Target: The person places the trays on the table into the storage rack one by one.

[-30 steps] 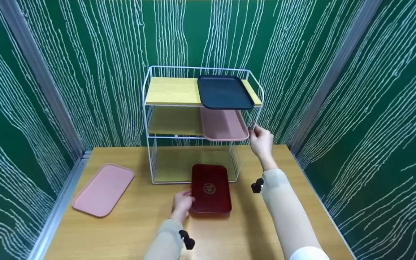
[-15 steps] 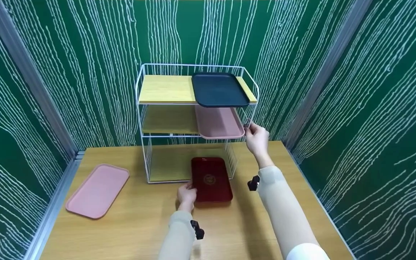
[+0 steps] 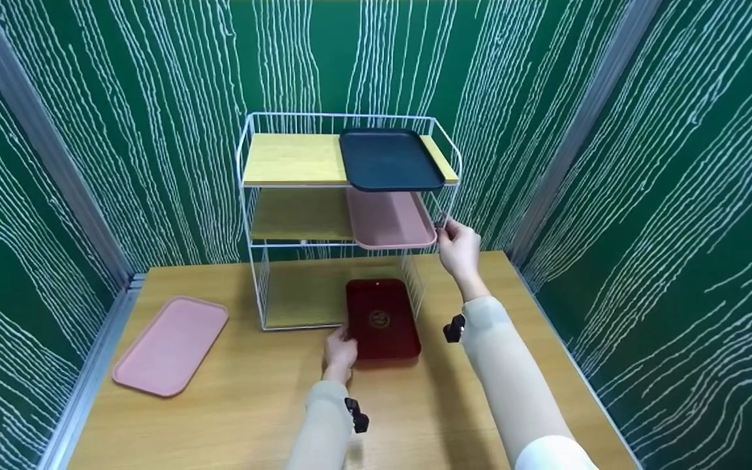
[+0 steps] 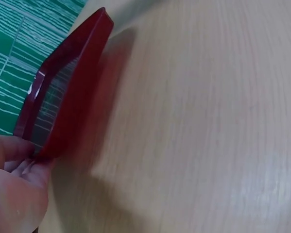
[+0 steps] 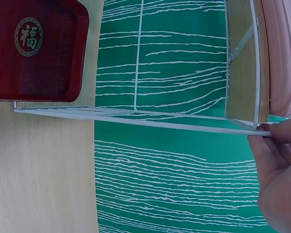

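My left hand pinches the left edge of a dark red tray bearing a round gold emblem. In the left wrist view that hand has thumb and fingers on the rim of the red tray, which sits above the table. The tray's far end overlaps the bottom shelf of a white wire rack. My right hand grips the rack's right front post at middle-shelf height; the right wrist view shows its fingers around the white wire. Beside it, a pink tray lies on the middle shelf.
A dark blue tray rests on the right of the yellow top shelf. Another pink tray lies on the wooden table at left. Green walls with white lines enclose the table at the back and sides.
The left hand has moved the red tray forward, its far end now further over the bottom shelf. The right hand keeps its grip on the rack. The whole head view has shifted slightly.
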Tool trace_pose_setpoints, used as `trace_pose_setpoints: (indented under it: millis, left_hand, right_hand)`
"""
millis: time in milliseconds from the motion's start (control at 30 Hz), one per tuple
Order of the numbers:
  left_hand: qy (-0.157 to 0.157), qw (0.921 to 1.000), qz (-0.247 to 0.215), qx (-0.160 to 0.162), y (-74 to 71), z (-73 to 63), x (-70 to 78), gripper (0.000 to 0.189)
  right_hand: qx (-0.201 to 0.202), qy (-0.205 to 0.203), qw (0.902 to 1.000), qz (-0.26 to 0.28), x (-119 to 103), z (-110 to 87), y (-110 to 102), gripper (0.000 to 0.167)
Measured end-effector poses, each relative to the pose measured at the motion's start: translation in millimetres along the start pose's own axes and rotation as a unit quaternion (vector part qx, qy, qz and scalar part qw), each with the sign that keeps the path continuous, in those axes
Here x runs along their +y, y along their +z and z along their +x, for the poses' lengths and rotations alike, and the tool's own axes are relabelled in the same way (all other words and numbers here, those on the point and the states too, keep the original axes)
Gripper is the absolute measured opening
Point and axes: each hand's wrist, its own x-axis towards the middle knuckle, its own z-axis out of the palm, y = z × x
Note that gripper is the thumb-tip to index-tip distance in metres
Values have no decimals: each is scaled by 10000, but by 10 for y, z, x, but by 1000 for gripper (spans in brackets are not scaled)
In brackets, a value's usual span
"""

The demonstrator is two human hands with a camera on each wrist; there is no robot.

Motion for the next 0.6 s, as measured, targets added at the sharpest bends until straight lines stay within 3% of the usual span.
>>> trace_pose_setpoints:
  millis: [167,367,467,600]
  left_hand:
    - [219,9978,-368,-510,17,28,-33,65]
    - [402,9954,-219,-837,-22,1,-35,72]
    - [732,9919,-5,-1033,-78,-55,-84,76]
    - [1498,9780,622,-1309,-150,-175,-201,76]
  right_hand:
    - [19,-33,10000,-2,7,10,-5,27]
    - [36,-34,10000,15,22,23,1,28]
    - [-12,-22,10000,63,17,17,4,25]
    - [-44,25,10000,33,30,3,-1,25]
